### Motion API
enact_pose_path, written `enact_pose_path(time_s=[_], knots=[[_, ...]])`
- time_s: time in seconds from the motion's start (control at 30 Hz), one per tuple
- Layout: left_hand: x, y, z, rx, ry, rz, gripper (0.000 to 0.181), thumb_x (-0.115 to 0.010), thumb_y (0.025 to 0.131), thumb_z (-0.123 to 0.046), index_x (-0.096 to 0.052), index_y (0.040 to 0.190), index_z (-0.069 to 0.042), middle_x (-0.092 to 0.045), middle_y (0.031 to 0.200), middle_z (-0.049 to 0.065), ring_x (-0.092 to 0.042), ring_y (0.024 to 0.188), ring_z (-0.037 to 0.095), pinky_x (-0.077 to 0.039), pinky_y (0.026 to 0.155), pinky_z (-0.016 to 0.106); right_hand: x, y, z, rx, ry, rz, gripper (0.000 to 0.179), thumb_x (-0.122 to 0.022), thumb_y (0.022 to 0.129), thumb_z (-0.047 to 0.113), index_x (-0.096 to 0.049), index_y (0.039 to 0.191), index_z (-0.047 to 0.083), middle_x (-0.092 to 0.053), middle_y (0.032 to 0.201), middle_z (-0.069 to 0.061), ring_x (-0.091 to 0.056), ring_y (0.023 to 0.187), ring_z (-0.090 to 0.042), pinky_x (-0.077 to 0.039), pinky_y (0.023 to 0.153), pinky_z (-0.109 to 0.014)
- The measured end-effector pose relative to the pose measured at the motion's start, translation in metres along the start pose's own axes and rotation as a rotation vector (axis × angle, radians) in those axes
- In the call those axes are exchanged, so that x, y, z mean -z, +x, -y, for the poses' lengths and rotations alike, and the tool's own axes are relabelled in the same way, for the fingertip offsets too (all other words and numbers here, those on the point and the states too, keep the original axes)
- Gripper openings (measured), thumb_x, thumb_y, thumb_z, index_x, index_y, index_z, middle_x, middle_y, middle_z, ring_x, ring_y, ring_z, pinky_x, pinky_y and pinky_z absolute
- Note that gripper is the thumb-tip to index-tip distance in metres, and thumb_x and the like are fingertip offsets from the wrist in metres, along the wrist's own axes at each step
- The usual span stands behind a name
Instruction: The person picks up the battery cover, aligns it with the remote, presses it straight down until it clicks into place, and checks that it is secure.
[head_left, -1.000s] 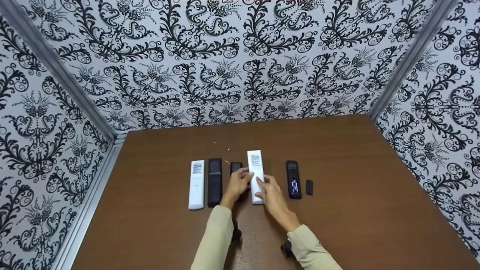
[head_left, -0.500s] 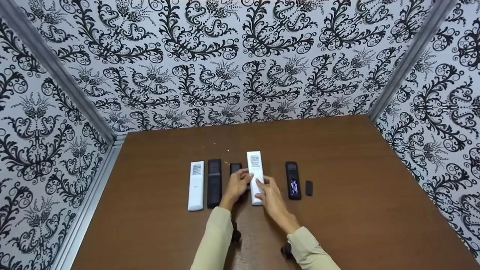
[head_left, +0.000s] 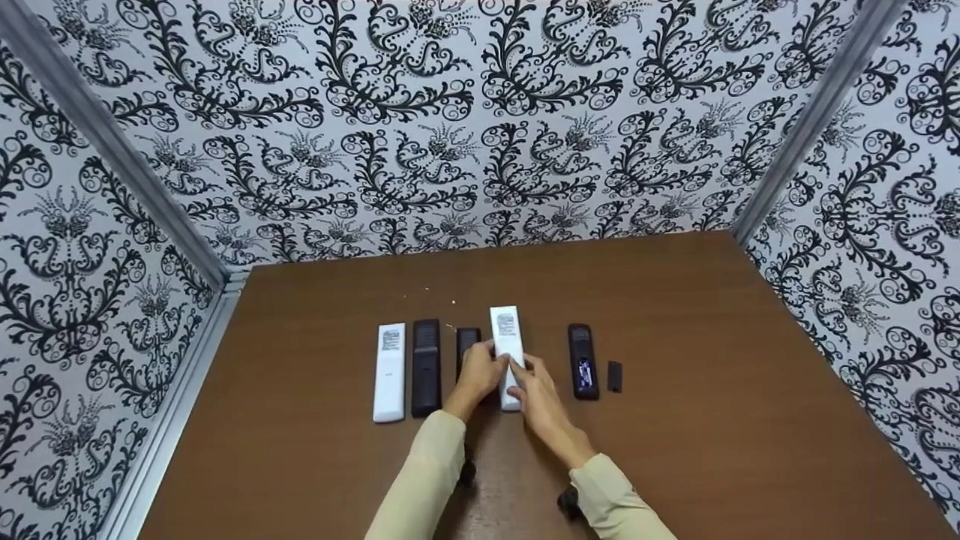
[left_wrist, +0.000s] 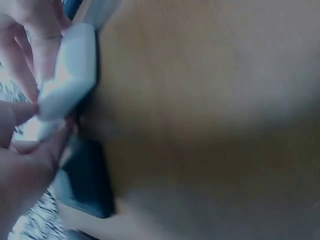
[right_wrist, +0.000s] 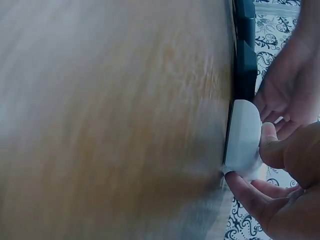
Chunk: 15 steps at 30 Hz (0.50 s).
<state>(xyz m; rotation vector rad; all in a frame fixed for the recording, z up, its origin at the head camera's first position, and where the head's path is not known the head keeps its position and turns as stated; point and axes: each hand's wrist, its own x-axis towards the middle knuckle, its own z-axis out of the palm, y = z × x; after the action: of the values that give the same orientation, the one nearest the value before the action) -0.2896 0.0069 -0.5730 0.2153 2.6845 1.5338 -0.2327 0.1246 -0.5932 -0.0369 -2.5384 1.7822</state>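
Note:
A white remote control (head_left: 505, 324), its label side up, lies between my two hands at the middle of the table. My left hand (head_left: 480, 373) grips it from the left side, thumb on top near its middle. From the right, my right hand (head_left: 541, 397) holds the lower half, with thumb and fingers on its edge and back. In the right wrist view the rounded end of the white remote (right_wrist: 244, 135) shows between thumb and fingers. Partly hidden behind my left hand is a short black remote (head_left: 468, 339).
Left of the hands lie another white remote (head_left: 388, 375) and a long black remote (head_left: 426, 367). To the right is a black remote (head_left: 583, 360) with its battery compartment uncovered, beside a small black battery cover (head_left: 614, 376). Patterned walls (head_left: 480, 150) border the brown table (head_left: 675, 300).
My left thumb has shifted inward across the white remote, close to the right hand's fingers. The right hand keeps its hold. The whole view has drifted slightly.

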Motion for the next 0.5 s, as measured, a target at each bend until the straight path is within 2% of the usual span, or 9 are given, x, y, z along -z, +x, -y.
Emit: enact_pose_path(time_s=[0.1, 0.17, 0.27, 0.43, 0.5], knots=[[0.005, -0.001, -0.008, 0.002, 0.114, -0.023, 0.018, -0.067, 0.089, -0.002, -0.072, 0.104, 0.006, -0.075, 0.098, 0.022, -0.069, 0.087, 0.027, -0.057, 0.077, 0.043, 0.0, -0.003, -0.002, 0.258, -0.283, -0.03, 0.044, -0.068, 0.091, -0.002, -0.059, 0.134, -0.004, -0.057, 0.137, -0.026, -0.063, 0.11, -0.035, -0.057, 0.087, -0.038], [0.007, -0.002, -0.011, 0.017, 0.163, -0.028, 0.015, -0.067, 0.088, -0.002, -0.072, 0.101, 0.006, -0.075, 0.097, 0.022, -0.069, 0.085, 0.028, -0.057, 0.076, 0.044, 0.0, -0.004, -0.002, 0.341, -0.382, -0.05, 0.043, -0.069, 0.089, -0.003, -0.062, 0.131, -0.005, -0.057, 0.135, -0.028, -0.063, 0.114, -0.041, -0.055, 0.093, -0.047], [0.007, -0.003, -0.012, 0.033, 0.207, -0.04, 0.014, -0.067, 0.089, -0.001, -0.073, 0.099, 0.006, -0.075, 0.096, 0.022, -0.069, 0.084, 0.028, -0.057, 0.074, 0.045, 0.001, -0.004, -0.003, 0.372, -0.446, -0.067, 0.039, -0.069, 0.09, 0.001, -0.063, 0.128, -0.006, -0.059, 0.133, -0.029, -0.061, 0.118, -0.044, -0.052, 0.098, -0.052], [0.002, -0.004, -0.014, 0.069, 0.232, -0.06, 0.011, -0.067, 0.089, -0.001, -0.072, 0.096, 0.005, -0.074, 0.094, 0.021, -0.069, 0.084, 0.029, -0.057, 0.074, 0.045, 0.004, -0.004, -0.005, 0.363, -0.443, -0.071, 0.034, -0.069, 0.091, 0.002, -0.066, 0.124, -0.007, -0.063, 0.128, -0.028, -0.063, 0.116, -0.043, -0.053, 0.097, -0.051], [0.0, -0.006, -0.016, 0.084, 0.247, -0.073, 0.015, -0.067, 0.089, -0.002, -0.073, 0.1, 0.005, -0.075, 0.098, 0.021, -0.07, 0.088, 0.03, -0.057, 0.076, 0.045, 0.006, -0.005, -0.006, 0.364, -0.44, -0.071, 0.032, -0.069, 0.091, 0.003, -0.068, 0.121, -0.007, -0.065, 0.125, -0.027, -0.064, 0.114, -0.043, -0.053, 0.097, -0.051]])
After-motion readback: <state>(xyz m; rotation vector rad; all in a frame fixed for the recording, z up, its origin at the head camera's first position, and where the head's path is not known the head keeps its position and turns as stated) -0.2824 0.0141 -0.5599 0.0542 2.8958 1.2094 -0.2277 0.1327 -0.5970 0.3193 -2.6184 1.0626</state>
